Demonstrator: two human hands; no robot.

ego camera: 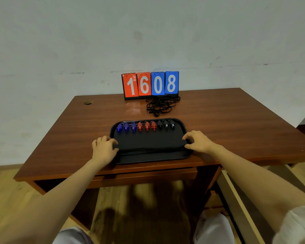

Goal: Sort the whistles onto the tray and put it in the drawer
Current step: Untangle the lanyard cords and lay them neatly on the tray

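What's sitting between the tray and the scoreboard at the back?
A loose tangle of black cords lies on the desk between tray and scoreboard, seen in the head view.

Whistles (145, 126) in a row at far edge of the tray (148, 143), mid-frame on the desk (236, 120); cords (161, 104) + scoreboard (150, 84) behind it, upper centre.

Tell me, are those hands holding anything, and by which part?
Yes: the black tray. The left hand grips its left rim and the right hand its right rim, both near the front corners.
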